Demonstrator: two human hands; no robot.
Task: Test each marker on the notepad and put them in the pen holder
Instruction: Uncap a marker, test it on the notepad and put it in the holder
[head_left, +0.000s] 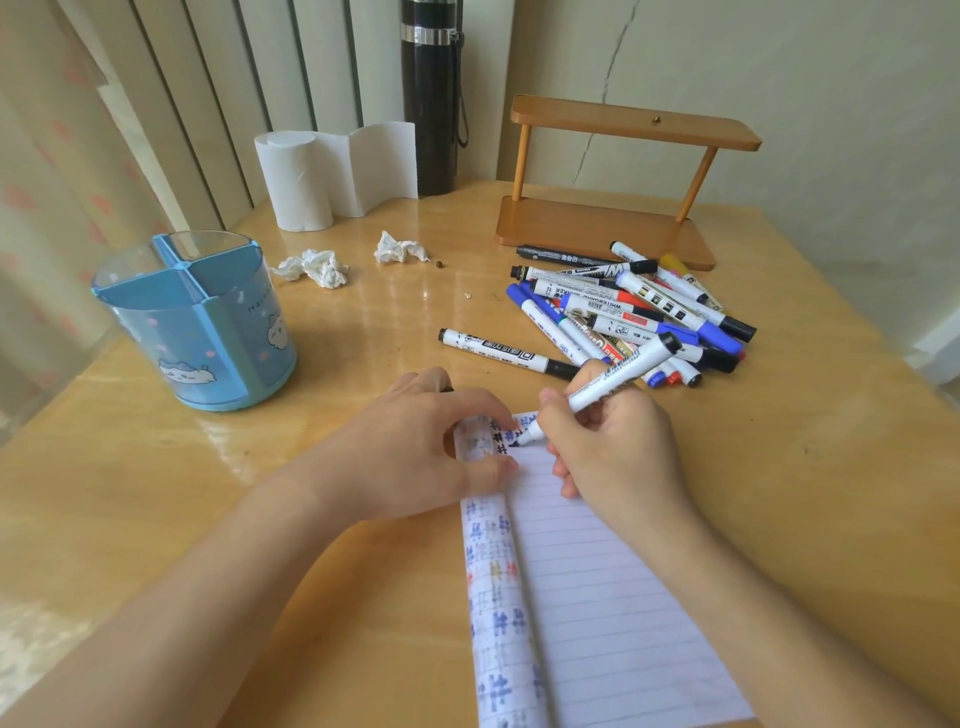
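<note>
The pen holder (195, 322) stands left of the notepad (597, 587), the marker pile (639, 317) behind it.

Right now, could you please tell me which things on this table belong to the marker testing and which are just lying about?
In use: white black-ended marker in right hand; lined white notepad held by left hand; blue plastic pen holder; heap of mixed markers.
Lying about: white tissue roll; crumpled white tissues; tall black flask; brown wooden shelf.

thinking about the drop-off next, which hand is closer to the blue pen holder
Left. The left hand holds the rolled-back pages of the notepad, just right of the pen holder; the right hand sits farther right, gripping the marker.
</note>
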